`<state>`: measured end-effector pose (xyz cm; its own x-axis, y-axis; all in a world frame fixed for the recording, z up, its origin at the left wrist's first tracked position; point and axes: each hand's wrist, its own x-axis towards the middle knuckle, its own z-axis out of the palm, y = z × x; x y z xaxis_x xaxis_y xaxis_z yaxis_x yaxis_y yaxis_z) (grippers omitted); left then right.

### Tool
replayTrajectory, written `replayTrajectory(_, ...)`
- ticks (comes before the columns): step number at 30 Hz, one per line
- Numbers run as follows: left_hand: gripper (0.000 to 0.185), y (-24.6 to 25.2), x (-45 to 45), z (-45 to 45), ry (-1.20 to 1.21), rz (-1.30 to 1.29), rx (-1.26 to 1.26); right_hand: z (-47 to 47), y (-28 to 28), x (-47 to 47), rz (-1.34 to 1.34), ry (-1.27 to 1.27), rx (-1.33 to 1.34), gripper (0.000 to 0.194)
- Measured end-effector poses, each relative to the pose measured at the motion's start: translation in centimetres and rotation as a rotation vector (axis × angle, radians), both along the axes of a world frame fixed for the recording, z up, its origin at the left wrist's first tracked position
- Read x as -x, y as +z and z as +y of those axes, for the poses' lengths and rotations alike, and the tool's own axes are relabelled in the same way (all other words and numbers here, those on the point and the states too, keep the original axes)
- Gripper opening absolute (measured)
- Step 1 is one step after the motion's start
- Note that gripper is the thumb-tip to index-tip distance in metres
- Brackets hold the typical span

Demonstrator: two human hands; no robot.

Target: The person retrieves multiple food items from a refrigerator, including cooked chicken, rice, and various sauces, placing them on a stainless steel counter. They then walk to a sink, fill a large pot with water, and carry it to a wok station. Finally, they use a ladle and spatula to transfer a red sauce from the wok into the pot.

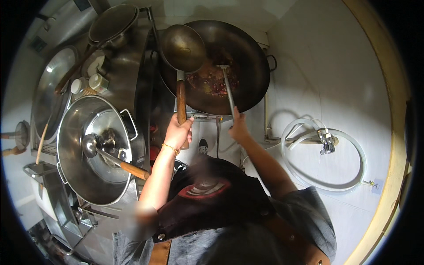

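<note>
My left hand is closed around the wooden handle of a large metal ladle. The ladle's round bowl hangs over the left part of a big dark wok. In my right hand is the long handle of a metal wok spatula, whose blade rests in the wok. Chopped reddish-brown food lies about the blade on the wok's bottom. I cannot tell whether the ladle holds anything.
At the left stands a deep steel pot with a wooden-handled ladle in it. Behind it are small white-lidded jars, a large round metal lid or pan and another pot. A coiled hose hangs on the right.
</note>
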<state>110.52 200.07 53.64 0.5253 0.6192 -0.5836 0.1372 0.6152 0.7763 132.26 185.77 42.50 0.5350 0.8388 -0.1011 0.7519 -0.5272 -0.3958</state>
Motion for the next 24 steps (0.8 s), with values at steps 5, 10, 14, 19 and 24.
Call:
replayTrajectory(5,0.022,-0.9,2.6,0.2,-0.045,0.058,-0.108,-3.5,13.7,-5.0,0.831,-0.328,0.056,0.068)
replayTrajectory(10,0.02,-2.5,4.4,0.3,0.021,-0.233,0.169,-3.2,25.7,-5.8,1.421,-0.668,-0.04,0.026)
replayTrajectory(14,0.019,-2.9,5.3,0.2,0.019,-0.298,0.24,-1.6,27.4,-8.1,1.735,-0.895,-0.11,0.023)
replayTrajectory(19,0.019,-2.6,4.5,-0.3,0.077,-0.26,0.203,1.3,21.0,-12.3,1.848,-1.036,-0.01,0.021)
replayTrajectory(24,0.02,-2.3,3.0,-0.2,0.12,-0.16,0.206,6.2,14.4,-14.0,1.459,-0.609,0.019,0.014)
